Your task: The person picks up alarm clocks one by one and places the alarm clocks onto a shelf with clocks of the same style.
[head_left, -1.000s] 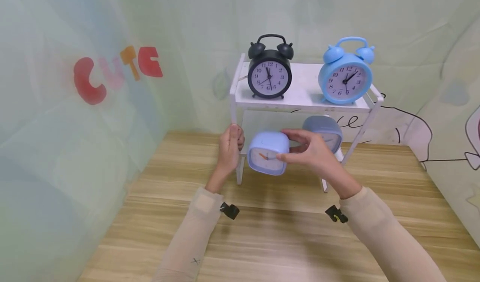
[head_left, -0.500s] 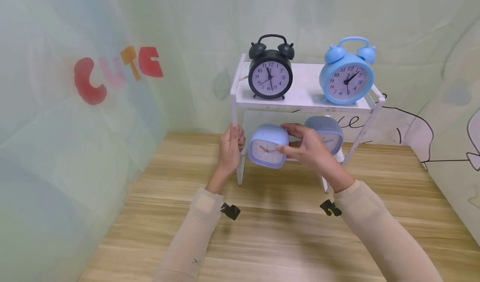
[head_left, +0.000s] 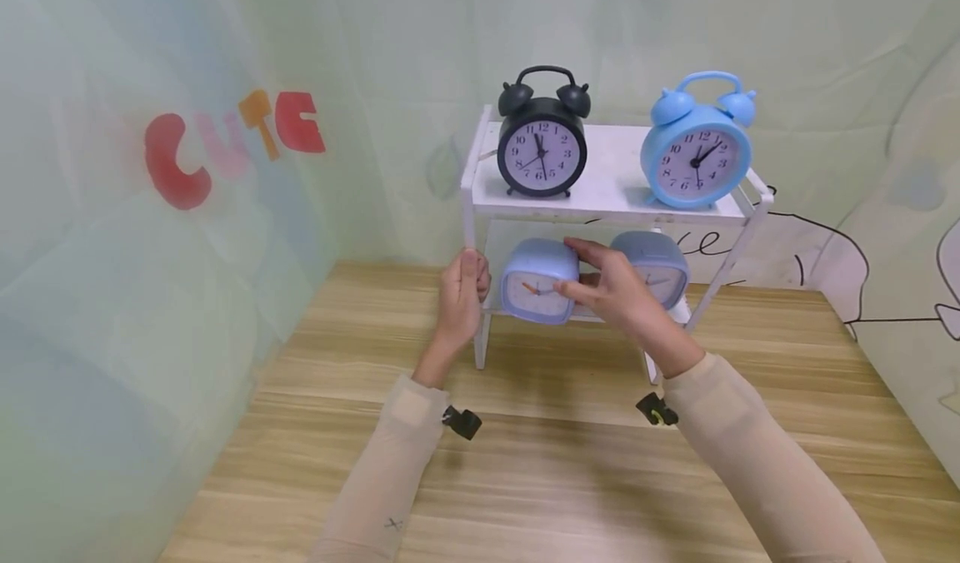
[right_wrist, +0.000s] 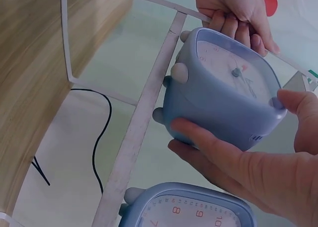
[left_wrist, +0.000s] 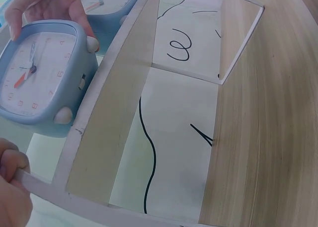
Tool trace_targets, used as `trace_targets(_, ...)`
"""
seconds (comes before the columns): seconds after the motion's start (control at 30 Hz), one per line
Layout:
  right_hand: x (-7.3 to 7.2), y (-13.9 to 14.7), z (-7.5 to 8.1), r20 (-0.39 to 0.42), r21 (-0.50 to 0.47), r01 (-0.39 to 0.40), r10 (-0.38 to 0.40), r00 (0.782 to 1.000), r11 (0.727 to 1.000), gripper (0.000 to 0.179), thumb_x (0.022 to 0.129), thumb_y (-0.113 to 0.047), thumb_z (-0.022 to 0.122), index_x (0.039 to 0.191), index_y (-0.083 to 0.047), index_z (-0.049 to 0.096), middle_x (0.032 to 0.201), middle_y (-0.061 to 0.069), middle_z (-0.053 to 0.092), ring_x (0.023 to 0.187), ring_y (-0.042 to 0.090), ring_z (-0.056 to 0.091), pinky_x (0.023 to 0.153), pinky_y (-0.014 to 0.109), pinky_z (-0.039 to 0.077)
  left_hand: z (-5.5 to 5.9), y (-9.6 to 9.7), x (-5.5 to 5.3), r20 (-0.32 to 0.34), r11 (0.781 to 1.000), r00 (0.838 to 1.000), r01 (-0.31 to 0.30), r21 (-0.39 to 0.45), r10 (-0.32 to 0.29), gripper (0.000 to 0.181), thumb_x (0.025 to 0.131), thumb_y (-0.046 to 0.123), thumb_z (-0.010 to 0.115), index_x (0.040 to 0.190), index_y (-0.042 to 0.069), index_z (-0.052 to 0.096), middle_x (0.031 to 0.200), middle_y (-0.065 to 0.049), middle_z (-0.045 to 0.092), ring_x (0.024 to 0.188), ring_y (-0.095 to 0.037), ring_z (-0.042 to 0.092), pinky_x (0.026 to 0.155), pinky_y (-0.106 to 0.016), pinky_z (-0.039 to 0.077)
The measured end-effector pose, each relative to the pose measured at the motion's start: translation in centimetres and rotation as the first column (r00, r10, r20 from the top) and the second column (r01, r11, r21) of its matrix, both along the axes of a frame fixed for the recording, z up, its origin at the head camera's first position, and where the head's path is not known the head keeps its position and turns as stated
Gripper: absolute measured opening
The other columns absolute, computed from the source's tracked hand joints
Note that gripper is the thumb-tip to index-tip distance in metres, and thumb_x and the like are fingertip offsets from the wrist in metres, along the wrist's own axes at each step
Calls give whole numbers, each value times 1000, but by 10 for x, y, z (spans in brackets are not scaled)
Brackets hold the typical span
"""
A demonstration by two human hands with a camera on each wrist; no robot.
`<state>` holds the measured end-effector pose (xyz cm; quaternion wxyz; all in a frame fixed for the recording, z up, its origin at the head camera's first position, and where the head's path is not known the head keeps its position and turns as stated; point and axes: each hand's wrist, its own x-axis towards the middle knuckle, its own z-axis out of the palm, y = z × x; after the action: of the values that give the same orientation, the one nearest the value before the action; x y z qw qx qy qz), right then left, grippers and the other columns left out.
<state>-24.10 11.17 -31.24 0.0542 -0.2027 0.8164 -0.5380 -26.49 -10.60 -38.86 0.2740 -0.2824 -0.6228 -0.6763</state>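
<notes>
My right hand [head_left: 618, 295] grips a rounded-square pale blue alarm clock [head_left: 538, 284] by its right side, thumb at the face and fingers behind. In the right wrist view the clock [right_wrist: 223, 88] shows small round feet next to the lower shelf's front edge. My left hand [head_left: 460, 295] is wrapped around the left front post of a white two-tier rack [head_left: 607, 211]. Just right of my right hand, a second rounded-square blue clock [head_left: 656, 263] sits on the lower shelf, partly hidden by that hand.
On the top shelf stand a black twin-bell alarm clock [head_left: 542, 155] at the left and a light blue twin-bell alarm clock [head_left: 697, 163] at the right. The rack rests on a wood-grain table [head_left: 525, 463]. A printed curtain [head_left: 397, 113] hangs behind and at the sides.
My right hand has moved the pale blue alarm clock upward and back, over the lower shelf's front edge. The left hand has stayed on the post.
</notes>
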Motion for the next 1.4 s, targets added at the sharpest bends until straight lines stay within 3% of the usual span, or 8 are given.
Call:
trace_targets(0.4,-1,-5,1,-50,31,-25,26,998,999,65,99,0,54,153,10,19,157,30,22,131,48,42,99,43,49,2,-1,1,-18,1000,1000,-23,-14,22,55,111,36,27,76,-6,35,58,-8,31,50,-7,28,44,-18,22)
trace_targets(0.53,-1,-7,2,-100,83,-18,26,995,996,64,98,-1,51,153,10,19,151,32,32,117,40,57,71,27,51,3,-1,3,-10,999,999,-31,-17,30,45,112,17,23,76,-8,36,59,-8,31,51,-7,29,45,-18,22)
trace_targets(0.63,-2,-7,1,-109,108,5,7,994,994,64,98,-1,49,154,8,20,98,27,59,69,23,55,50,25,36,4,0,3,-1,999,1000,-27,-17,27,40,110,8,21,77,-8,36,59,-6,32,51,-7,29,45,-18,22)
trace_targets(0.73,-2,-8,1,-105,119,10,3,994,993,65,98,-2,48,155,6,19,61,3,35,50,12,29,45,24,30,4,0,2,-2,1000,1000,-24,-17,24,43,111,13,22,76,-8,36,59,-7,31,50,-6,29,45,-17,22)
trace_targets(0.77,-2,-9,1,-103,124,12,1,995,992,65,98,-2,47,155,5,18,58,-1,25,48,10,24,45,24,29,3,0,2,-3,1000,1000,-24,-17,24,45,112,17,23,76,-7,36,58,-8,31,50,-6,29,45,-17,22)
trace_targets(0.93,-3,-10,0,-125,142,12,6,992,990,66,96,-2,45,156,4,16,56,-6,26,45,7,22,45,24,27,2,0,1,-22,1000,1000,-22,-12,21,54,111,33,26,76,-6,36,58,-13,30,50,-6,28,44,-17,21)
trace_targets(1.17,-6,-11,0,-118,126,4,11,993,992,70,94,0,42,157,3,11,54,-5,28,45,6,21,44,24,23,3,2,3,1,1000,1000,-21,-4,21,42,110,7,21,75,-10,34,59,-3,31,50,-5,28,44,-17,21)
trace_targets(1.4,-10,-11,0,-119,138,-3,20,993,990,69,95,-1,41,156,3,9,54,-6,26,45,5,19,44,25,22,5,2,4,15,1000,1000,-27,-12,27,41,110,5,20,75,-14,33,58,-12,29,52,-3,28,46,-15,22)
